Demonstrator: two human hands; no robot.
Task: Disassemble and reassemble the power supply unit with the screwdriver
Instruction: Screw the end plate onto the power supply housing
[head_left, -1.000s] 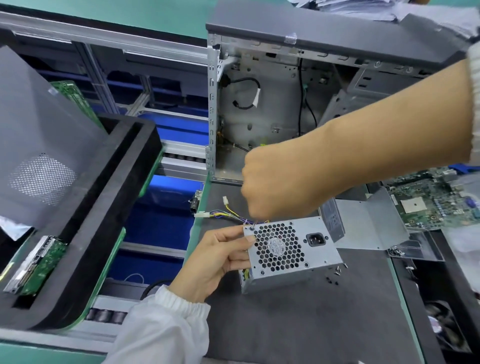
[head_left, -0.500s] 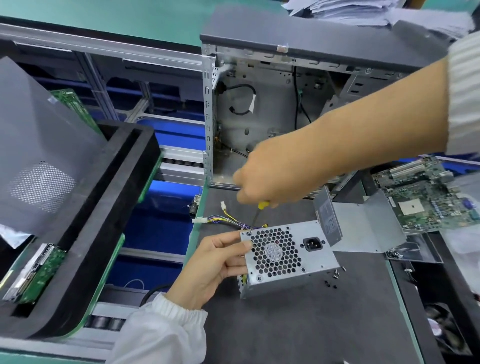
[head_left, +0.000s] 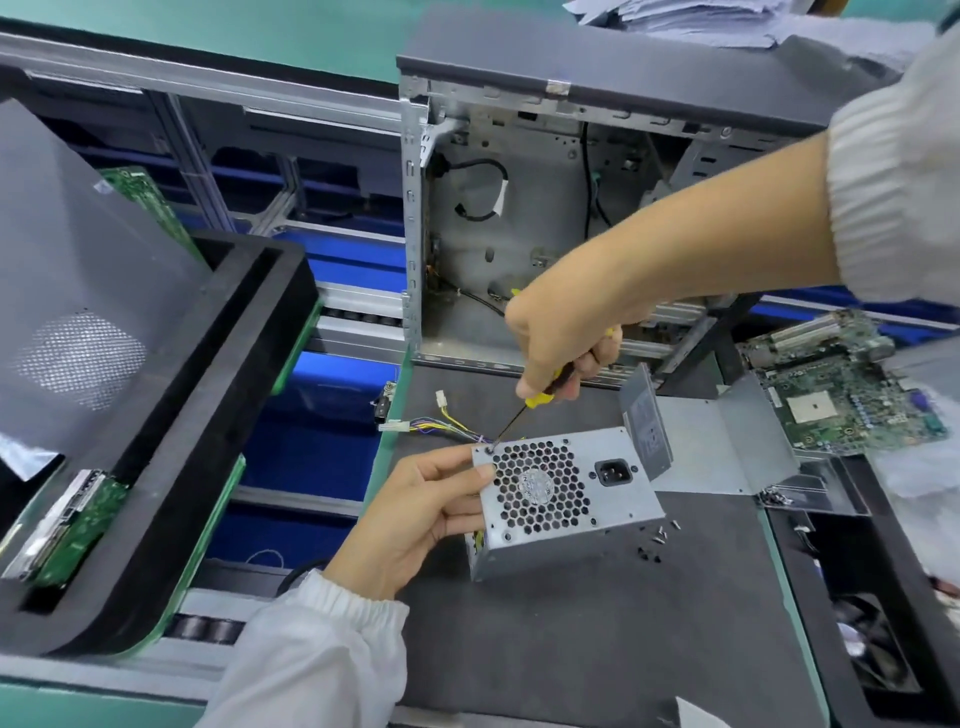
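Right hand (head_left: 558, 332) has lifted, gripping the screwdriver (head_left: 524, 413), tip on the top-left corner screw of the power supply unit (head_left: 566, 493), which the left hand (head_left: 415, 514) holds steady; driving underway.

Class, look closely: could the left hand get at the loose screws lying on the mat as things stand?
Probably not at once: the left hand grips the power supply unit, which lies between it and the loose screws.

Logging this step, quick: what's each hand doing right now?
Left hand: closed on the power supply, steadying it at its left edge.
Right hand: closed on the screwdriver, tip at the supply's top-left corner.
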